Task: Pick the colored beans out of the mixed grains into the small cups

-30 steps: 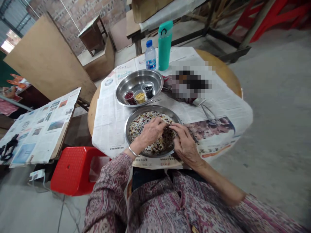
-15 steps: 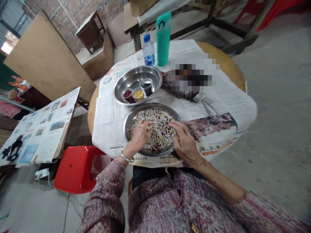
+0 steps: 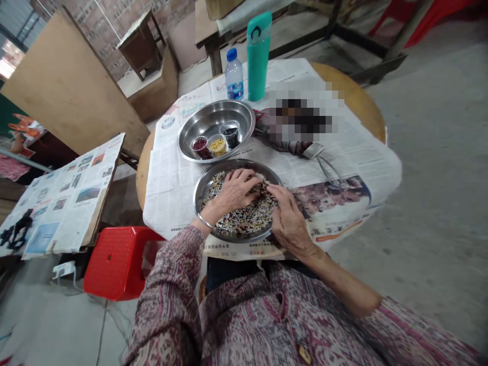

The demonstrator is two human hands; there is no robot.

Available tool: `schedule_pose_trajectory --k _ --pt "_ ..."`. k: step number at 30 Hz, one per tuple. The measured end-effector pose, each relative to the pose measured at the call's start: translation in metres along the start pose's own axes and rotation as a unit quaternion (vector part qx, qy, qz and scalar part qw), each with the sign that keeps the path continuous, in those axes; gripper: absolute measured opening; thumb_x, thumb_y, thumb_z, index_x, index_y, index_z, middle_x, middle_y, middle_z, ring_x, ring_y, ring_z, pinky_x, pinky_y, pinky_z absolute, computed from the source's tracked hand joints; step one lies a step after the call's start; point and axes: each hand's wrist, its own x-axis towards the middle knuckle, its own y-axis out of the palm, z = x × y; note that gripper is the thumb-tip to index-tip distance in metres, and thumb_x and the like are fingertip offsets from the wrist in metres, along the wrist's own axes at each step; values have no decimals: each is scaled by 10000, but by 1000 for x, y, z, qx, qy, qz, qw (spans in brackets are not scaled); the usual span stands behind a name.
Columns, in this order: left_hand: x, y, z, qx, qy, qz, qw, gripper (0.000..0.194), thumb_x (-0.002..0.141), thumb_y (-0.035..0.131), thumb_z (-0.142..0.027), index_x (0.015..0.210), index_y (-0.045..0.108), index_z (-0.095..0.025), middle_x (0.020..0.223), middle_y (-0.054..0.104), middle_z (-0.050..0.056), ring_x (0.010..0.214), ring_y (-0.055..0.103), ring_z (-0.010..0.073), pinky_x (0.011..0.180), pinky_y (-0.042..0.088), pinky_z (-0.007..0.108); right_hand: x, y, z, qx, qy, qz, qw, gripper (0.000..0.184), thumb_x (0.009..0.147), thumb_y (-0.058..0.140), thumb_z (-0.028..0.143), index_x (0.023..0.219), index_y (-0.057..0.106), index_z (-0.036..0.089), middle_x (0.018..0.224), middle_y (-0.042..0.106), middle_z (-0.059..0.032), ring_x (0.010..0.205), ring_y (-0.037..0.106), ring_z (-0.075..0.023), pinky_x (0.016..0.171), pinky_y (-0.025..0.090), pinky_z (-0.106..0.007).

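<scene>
The person's left hand (image 3: 237, 190), a silver bangle (image 3: 206, 221) at its wrist, lies palm down with curled fingers pressed into a mix of white, dark red and black grains and beans (image 3: 244, 219). The right hand (image 3: 290, 221) curves loosely over the pan's right side, its fingertips (image 3: 271, 189) on the mix. Neither hand looks tightly clenched, but I cannot tell whether either is holding any grains. The mix fills a shallow round stainless-steel pan (image 3: 198, 198) near the person's edge of a round wooden table (image 3: 143, 173) spread with newspaper (image 3: 168, 188). Just beyond sits a larger steel basin (image 3: 213, 114) holding three small clear cups: red beans (image 3: 200, 145), yellow grains (image 3: 217, 148) and black beans (image 3: 231, 137). Toward the far edge stand a teal flask (image 3: 258, 56) and a plastic water bottle (image 3: 234, 76). A red plastic stool (image 3: 110, 264) stands left of the person.
</scene>
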Motion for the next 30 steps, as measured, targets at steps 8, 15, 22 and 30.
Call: schedule_pose_trajectory --k 8,15,22,30 --pt "-52 -20 12 -26 -135 47 989 216 1018 532 -325 1151 615 -176 1100 634 82 1018 649 219 947 545 383 1 -2 1 -5 -1 9 1000 610 951 337 68 1534 409 234 1430 541 -140 1380 508 -258 1185 435 -523" --pt "-72 -10 -24 -106 49 75 990 479 928 671 -363 1380 535 -277 1433 497 101 1316 520 267 1060 527 426 -1 -1 1 7 17 12 1000 559 974 343 119 1514 440 227 1444 542 -141 1377 509 -271 1197 399 -564" --pt "-33 -2 -4 -18 -23 42 999 309 969 419 -60 1167 625 -176 1202 591 109 1162 561 240 1040 527 424 0 1 -1 0 9 5 1000 544 978 339 123 1502 447 222 1423 554 -144 1357 528 -262 1174 435 -539" --pt "-34 -9 17 2 -182 -73 981 325 977 592 -336 1270 595 -194 1350 546 129 1241 502 295 1058 478 467 1 -1 1 -1 6 9 1000 581 963 344 98 1519 432 242 1420 554 -134 1358 527 -266 1179 436 -548"
